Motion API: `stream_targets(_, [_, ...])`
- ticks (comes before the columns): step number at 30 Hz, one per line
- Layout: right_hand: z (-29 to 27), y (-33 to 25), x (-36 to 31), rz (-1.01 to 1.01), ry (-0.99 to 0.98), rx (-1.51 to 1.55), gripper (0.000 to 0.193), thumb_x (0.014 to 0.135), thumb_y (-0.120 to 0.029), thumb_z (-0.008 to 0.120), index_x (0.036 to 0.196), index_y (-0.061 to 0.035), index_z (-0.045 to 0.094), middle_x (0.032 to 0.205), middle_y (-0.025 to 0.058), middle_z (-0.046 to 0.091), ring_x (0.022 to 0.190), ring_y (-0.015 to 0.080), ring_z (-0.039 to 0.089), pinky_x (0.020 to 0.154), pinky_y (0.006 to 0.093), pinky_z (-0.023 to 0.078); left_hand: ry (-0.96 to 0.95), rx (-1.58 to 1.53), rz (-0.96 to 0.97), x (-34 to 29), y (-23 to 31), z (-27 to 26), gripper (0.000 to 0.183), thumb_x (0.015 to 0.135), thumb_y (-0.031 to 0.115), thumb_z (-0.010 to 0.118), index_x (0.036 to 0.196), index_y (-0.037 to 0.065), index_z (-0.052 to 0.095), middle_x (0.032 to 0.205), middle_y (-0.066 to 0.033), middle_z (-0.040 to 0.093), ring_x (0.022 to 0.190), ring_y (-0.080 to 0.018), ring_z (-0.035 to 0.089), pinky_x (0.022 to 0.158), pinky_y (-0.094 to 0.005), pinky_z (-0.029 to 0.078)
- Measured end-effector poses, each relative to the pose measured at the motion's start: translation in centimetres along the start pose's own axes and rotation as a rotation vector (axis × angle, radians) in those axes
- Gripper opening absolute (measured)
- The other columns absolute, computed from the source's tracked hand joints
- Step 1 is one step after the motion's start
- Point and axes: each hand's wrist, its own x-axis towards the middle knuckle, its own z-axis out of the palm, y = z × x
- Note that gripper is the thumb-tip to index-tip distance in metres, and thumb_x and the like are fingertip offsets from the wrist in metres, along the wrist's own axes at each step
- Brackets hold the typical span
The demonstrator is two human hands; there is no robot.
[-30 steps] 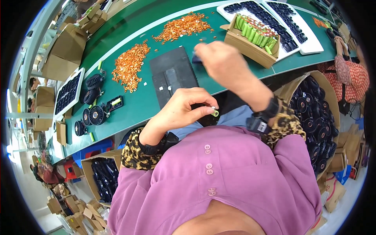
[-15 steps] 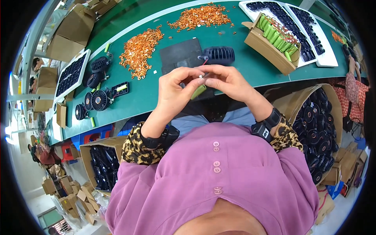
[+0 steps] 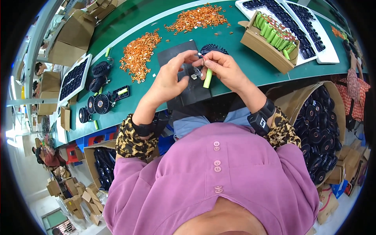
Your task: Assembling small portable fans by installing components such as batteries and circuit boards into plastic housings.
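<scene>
My right hand [image 3: 229, 72] pinches a green cylindrical battery cell [image 3: 208, 79] near its upper end, where thin wires come off. The cell hangs down over a black mat [image 3: 190, 94] at the table's near edge. Left of it, my left hand [image 3: 169, 78] has thumb and fingers spread apart, its forefinger reaching close to the right fingertips and the wires. Between the hands shows a small pale part [image 3: 194, 74], too small to name. Just behind my right fingers sits a round black fan [image 3: 213, 49], partly hidden.
Two heaps of orange rings [image 3: 141, 55] lie beyond on the green table. A cardboard box of green cells [image 3: 274, 37] stands at the right, beside white trays of black parts. Several small fans [image 3: 101, 102] lie left. Cartons of black parts [image 3: 315, 133] flank me below the table.
My left hand has moved left and spread from its pinch. The green cell has shifted right and now hangs below my right fingers. The fan behind is more covered.
</scene>
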Motion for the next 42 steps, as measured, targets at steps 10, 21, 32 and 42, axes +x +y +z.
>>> stream_targets(10, [0.9,-0.9,0.0,0.051,0.244,0.236,0.015,0.092,-0.017,0.053,0.098,-0.0037,0.056,0.094,0.0057,0.062,0.067,0.009,0.054,0.06,0.0219,0.044,0.258,-0.52,-0.184,0.3,-0.7,2.6,0.036,0.075,-0.009,0.061,0.107,0.006,0.061,0.089,-0.0065,0.064,0.076,-0.0121,0.063,0.069,-0.0245,0.052])
stream_targets(21, [0.8,-3.2,-0.9,0.012,0.329,0.149,0.014,0.089,-0.011,0.057,0.097,-0.0003,0.059,0.083,0.0057,0.061,0.07,0.0096,0.055,0.066,0.0219,0.046,0.383,-0.674,-0.073,1.4,0.3,2.7,0.029,0.079,-0.004,0.063,0.108,0.0,0.059,0.1,-0.0052,0.06,0.081,-0.009,0.057,0.074,-0.0225,0.05])
stream_targets(32, [2.6,-4.3,-1.4,-0.022,0.258,-0.17,0.013,0.087,-0.014,0.06,0.088,-0.0025,0.066,0.075,-0.0017,0.06,0.067,0.0032,0.047,0.06,0.0175,0.038,0.367,-0.714,-0.074,1.8,1.9,3.7,0.023,0.08,-0.006,0.062,0.103,-0.003,0.061,0.092,-0.0065,0.064,0.083,-0.0111,0.063,0.073,-0.0231,0.053])
stream_targets(42, [2.6,-4.3,-1.7,-0.022,0.254,-0.152,0.013,0.087,-0.014,0.058,0.084,-0.0032,0.066,0.073,-0.0017,0.06,0.064,0.0031,0.046,0.058,0.0182,0.037,0.425,-0.578,-0.026,1.5,1.9,4.4,0.019,0.079,-0.006,0.062,0.097,0.0,0.064,0.088,-0.0062,0.065,0.079,-0.0119,0.064,0.071,-0.0236,0.054])
